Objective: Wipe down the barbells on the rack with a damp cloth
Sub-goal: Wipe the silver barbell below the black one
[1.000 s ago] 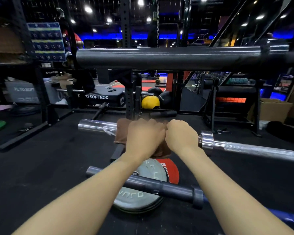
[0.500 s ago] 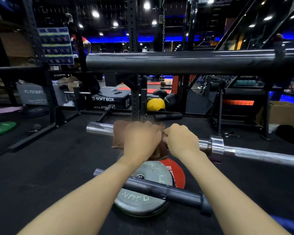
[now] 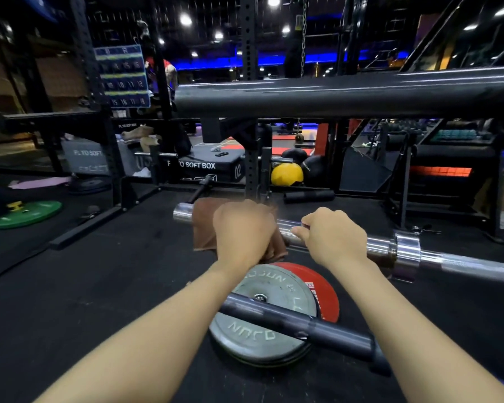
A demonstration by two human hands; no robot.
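Observation:
A chrome barbell (image 3: pixel 381 247) runs across the middle of the view, its sleeve end at the left. My left hand (image 3: pixel 243 231) is closed around a brown cloth (image 3: pixel 204 228) wrapped over the sleeve near its end. My right hand (image 3: pixel 333 235) grips the bare sleeve just right of the cloth, left of the chrome collar (image 3: pixel 408 251). A thick dark barbell (image 3: pixel 332 93) crosses above at the top. A third, dark barbell (image 3: pixel 297 325) lies lower, nearest me, over the floor plates.
A grey plate (image 3: pixel 259 341) and a red plate (image 3: pixel 326 292) lie on the black floor under the bars. A black rack upright (image 3: pixel 250 141) stands behind. A green plate (image 3: pixel 26 213) lies far left; a plyo box (image 3: pixel 201 167) and a yellow ball (image 3: pixel 287 174) sit behind.
My left hand slid the cloth left toward the sleeve end. The hands, touching before, are now apart, with bare chrome between them. The view shifted left.

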